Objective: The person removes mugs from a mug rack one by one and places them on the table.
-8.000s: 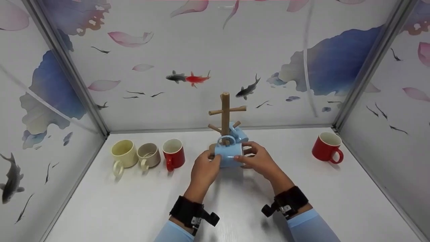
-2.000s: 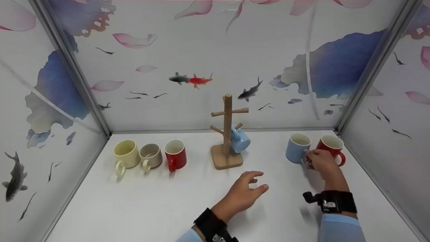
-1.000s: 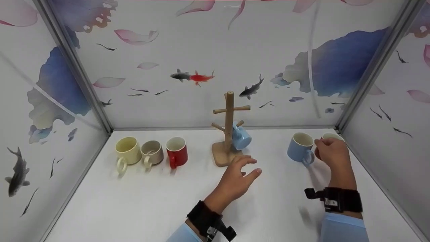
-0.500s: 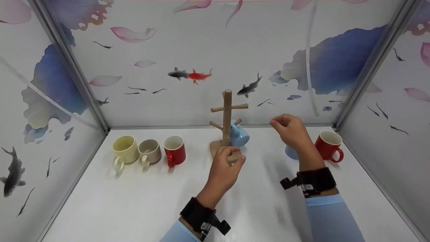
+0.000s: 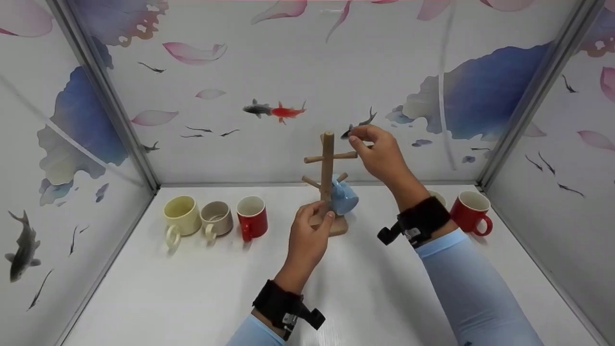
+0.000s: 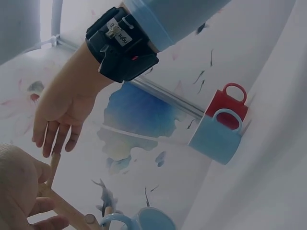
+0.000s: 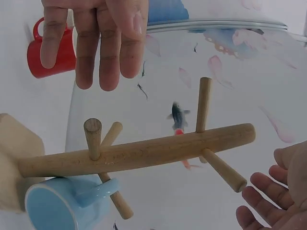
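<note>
A wooden mug tree (image 5: 327,168) stands at the back middle, and a light blue mug (image 5: 346,199) hangs by its handle on a lower peg (image 7: 117,201). My left hand (image 5: 307,235) is in front of the base, its fingers loosely extended and holding nothing. Level with the upper pegs, my right hand (image 5: 382,156) hovers on the right side, thumb and fingers apart, with nothing between them. In the right wrist view, the upper pegs (image 7: 223,170) are bare. A second light blue mug (image 6: 218,136) stands upright at the right, mostly hidden behind my right wrist in the head view.
Beside the second blue mug stands a red mug (image 5: 471,211). At the left, a yellow mug (image 5: 181,216), a beige mug (image 5: 216,218) and another red mug (image 5: 252,216) form a row. Printed panels (image 5: 216,158) enclose the white table (image 5: 192,288) at back and sides.
The second blue mug, gripped by both hands before the tree, now stands at the right, released. My right hand has moved up and left to the tree; my left has moved toward its base.
</note>
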